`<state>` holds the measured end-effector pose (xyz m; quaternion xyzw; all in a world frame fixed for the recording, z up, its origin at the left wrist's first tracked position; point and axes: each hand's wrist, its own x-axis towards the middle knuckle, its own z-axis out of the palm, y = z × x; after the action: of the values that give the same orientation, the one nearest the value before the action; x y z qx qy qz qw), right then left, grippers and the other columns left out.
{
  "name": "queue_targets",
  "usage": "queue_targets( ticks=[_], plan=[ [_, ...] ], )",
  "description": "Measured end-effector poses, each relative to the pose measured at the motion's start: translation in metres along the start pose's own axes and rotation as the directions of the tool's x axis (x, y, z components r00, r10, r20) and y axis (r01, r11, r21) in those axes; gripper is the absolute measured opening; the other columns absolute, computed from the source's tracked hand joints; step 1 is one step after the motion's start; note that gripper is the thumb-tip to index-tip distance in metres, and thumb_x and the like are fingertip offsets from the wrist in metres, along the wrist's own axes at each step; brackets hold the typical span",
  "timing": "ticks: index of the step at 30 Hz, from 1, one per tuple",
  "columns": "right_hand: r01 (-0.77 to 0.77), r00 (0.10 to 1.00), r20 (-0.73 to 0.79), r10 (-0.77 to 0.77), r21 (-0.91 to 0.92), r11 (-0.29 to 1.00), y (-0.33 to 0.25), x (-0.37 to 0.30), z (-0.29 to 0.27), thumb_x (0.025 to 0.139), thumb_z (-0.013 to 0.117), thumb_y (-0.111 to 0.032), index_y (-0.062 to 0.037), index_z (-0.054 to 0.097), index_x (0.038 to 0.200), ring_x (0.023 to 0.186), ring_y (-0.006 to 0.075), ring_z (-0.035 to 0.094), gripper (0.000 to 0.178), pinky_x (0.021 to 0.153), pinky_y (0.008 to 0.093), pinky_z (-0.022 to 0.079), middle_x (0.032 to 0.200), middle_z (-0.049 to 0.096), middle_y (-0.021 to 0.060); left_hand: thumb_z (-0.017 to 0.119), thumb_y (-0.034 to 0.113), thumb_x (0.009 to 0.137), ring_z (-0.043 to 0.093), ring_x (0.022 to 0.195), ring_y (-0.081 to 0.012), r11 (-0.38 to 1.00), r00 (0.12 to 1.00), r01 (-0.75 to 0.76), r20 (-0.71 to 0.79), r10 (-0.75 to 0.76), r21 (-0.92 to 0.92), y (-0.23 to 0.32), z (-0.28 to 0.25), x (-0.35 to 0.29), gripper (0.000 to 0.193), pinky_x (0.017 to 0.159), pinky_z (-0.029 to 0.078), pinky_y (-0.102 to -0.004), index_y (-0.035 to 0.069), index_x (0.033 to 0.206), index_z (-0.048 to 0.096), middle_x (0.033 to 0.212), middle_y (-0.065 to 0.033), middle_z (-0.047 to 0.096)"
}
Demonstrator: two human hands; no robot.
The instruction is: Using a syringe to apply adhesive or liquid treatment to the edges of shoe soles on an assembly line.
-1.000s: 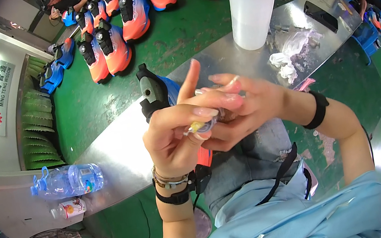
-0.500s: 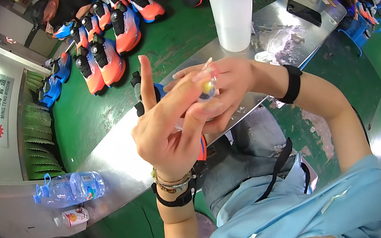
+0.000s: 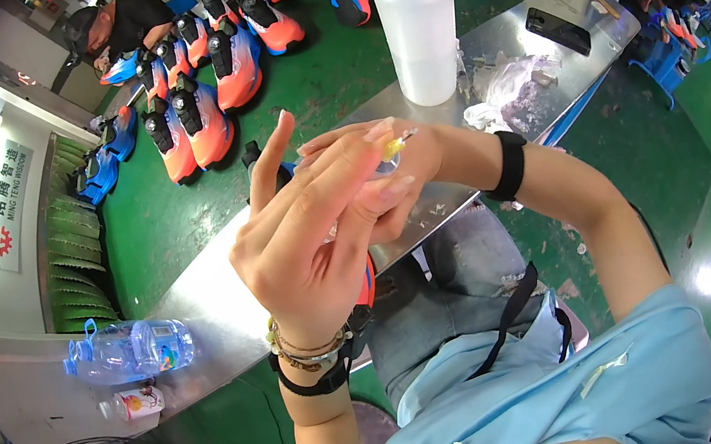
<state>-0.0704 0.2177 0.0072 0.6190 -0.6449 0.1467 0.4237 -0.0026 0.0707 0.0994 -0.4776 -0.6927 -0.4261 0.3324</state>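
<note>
My left hand (image 3: pixel 304 226) is closed, thumb and fingers pinching a small clear piece with a yellow part and a thin dark tip (image 3: pixel 392 152). Its little finger sticks up. Behind it, my right hand (image 3: pixel 415 154) is curled against the left, and its fingers are mostly covered, so what they grip is hidden. A bit of something clear also glints inside the left palm. Below both hands lies an orange and blue shoe (image 3: pixel 367 288), largely hidden by them.
Several orange and blue shoes (image 3: pixel 236 68) with black inserts stand across the green tabletop (image 3: pixel 160 236). A white plastic bottle (image 3: pixel 421 32), crumpled plastic (image 3: pixel 517 91) and a black phone (image 3: pixel 558 32) sit beyond my hands. Clear water bottle (image 3: pixel 128 351) lies left. A person (image 3: pixel 121 26) works at the far left.
Both hands have shifted slightly left with the small clear piece between them. Its yellow part and thin tip now point more to the right. The left little finger leans more to the right.
</note>
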Motion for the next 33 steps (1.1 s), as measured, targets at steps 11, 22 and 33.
queue_targets(
  ticks=[11,22,33],
  plan=[
    [-0.087,0.948,-0.319,0.01,-0.227,0.97,-0.009,0.015,-0.002,0.065,0.066,-0.009,-0.0254,0.057,0.093,0.081,0.0188,0.048,0.034,0.071,0.0278,0.047,0.102,0.05,-0.0053,0.065,0.001,0.076,0.061,0.077,-0.0095,0.794,0.84,0.492,-0.047,-0.541,-0.357,-0.011,0.006,-0.004,0.023,0.068,0.047,-0.0202,-0.003,0.099,0.061,0.087,-0.0079,0.066],
    [-0.098,0.956,-0.292,0.038,-0.195,0.976,-0.01,0.011,-0.011,0.063,0.067,-0.011,-0.0207,0.058,0.089,0.076,0.018,0.048,0.029,0.068,0.0264,0.048,0.1,0.051,-0.0035,0.063,0.001,0.078,0.062,0.082,-0.0136,0.739,0.826,0.508,0.008,-0.563,-0.442,-0.016,0.012,-0.003,0.024,0.074,0.048,-0.0231,-0.004,0.101,0.059,0.089,-0.0106,0.065],
    [-0.123,0.953,-0.298,0.053,-0.221,0.967,-0.015,0.005,-0.01,0.063,0.067,-0.011,-0.0192,0.058,0.089,0.075,0.0187,0.048,0.028,0.067,0.027,0.048,0.099,0.05,-0.0023,0.06,0.0,0.081,0.062,0.084,-0.0163,0.679,0.808,0.534,0.067,-0.586,-0.504,-0.021,0.017,-0.007,0.025,0.074,0.049,-0.0246,-0.004,0.105,0.056,0.091,-0.0135,0.064]
  ],
)
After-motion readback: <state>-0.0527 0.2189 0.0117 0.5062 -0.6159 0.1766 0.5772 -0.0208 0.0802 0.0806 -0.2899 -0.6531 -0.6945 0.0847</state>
